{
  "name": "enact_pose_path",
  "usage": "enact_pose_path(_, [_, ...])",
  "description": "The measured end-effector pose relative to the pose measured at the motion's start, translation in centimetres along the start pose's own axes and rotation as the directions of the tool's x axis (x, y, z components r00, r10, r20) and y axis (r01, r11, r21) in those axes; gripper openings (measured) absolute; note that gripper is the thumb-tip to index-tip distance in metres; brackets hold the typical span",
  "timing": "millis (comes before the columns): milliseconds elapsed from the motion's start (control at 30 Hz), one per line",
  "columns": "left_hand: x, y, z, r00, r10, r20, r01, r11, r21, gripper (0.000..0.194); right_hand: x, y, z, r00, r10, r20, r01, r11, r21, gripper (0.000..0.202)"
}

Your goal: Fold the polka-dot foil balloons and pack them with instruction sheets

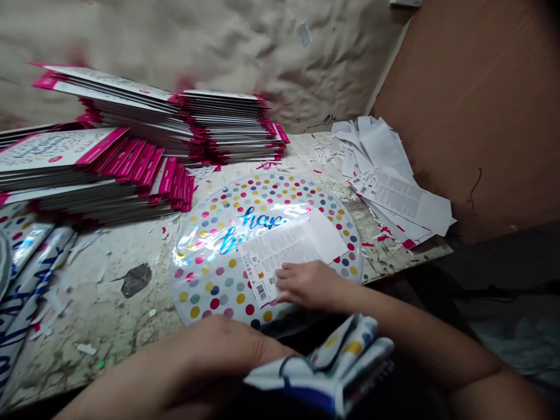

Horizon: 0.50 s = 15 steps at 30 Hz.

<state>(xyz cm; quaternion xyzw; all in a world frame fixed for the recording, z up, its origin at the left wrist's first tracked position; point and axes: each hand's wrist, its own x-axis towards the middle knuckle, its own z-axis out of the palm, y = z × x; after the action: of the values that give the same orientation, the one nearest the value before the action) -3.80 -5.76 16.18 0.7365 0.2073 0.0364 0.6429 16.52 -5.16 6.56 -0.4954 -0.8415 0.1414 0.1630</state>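
My left hand (219,356) is closed around a folded foil balloon (350,356), white with coloured dots and a dark blue patch. It is held low, in front of the table's near edge. My right hand (312,286) lies palm down on the near edge of a printed card sleeve (284,245), its fingers stretched over the barcode end. Whether its thumb reaches under the card is hidden. Beneath the sleeve a round, flat foil balloon (205,274) with coloured dots and blue lettering is spread on the table, part of the lettering covered.
Stacks of pink-edged card packs (144,111) stand at the back left. More printed sleeves (389,186) lie at the right, beside a brown board (472,116). Other foil balloons (35,274) lie at the left edge. Paper scraps litter the worn table (131,326).
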Motion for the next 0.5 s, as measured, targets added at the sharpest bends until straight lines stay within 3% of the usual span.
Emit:
enact_pose_path(67, [0.4,-0.6,-0.7,0.995,-0.090,-0.052,0.091,0.995,0.029,0.034,0.3,0.9,-1.4,0.978,-0.138,0.158,0.098,0.966,0.238,0.032])
enact_pose_path(100, [0.6,-1.4,-1.1,0.987,-0.133,-0.090,0.139,0.988,0.067,0.031,0.5,1.7,-2.2,0.941,-0.236,0.244,0.118,0.902,0.415,0.035])
enact_pose_path(167, [1.2,-3.4,-2.3,0.964,-0.182,-0.191,0.208,0.970,0.127,0.027,0.8,3.3,-3.4,0.896,-0.276,0.348,-0.035,0.738,0.674,0.034])
enact_pose_path(233, [2.0,-5.2,-3.5,0.941,-0.222,-0.257,0.258,0.959,0.114,0.027,0.9,4.4,-3.6,0.906,-0.168,0.389,-0.216,0.606,0.765,0.031])
enact_pose_path(300, [3.0,-6.5,-4.6,0.916,-0.287,-0.281,0.306,0.952,0.028,0.029,0.7,5.1,-2.8,0.931,0.023,0.364,-0.312,0.567,0.762,0.029])
enact_pose_path(433, [5.0,-7.7,-6.0,0.894,-0.369,-0.252,0.353,0.929,-0.110,0.031,-0.5,7.5,-1.2,0.878,0.087,0.471,-0.468,0.367,0.804,0.036])
enact_pose_path(500, [5.7,-8.3,-6.2,0.870,-0.337,-0.360,0.361,0.932,0.002,0.032,-1.5,10.0,-1.2,0.878,0.172,0.447,-0.478,0.263,0.838,0.037])
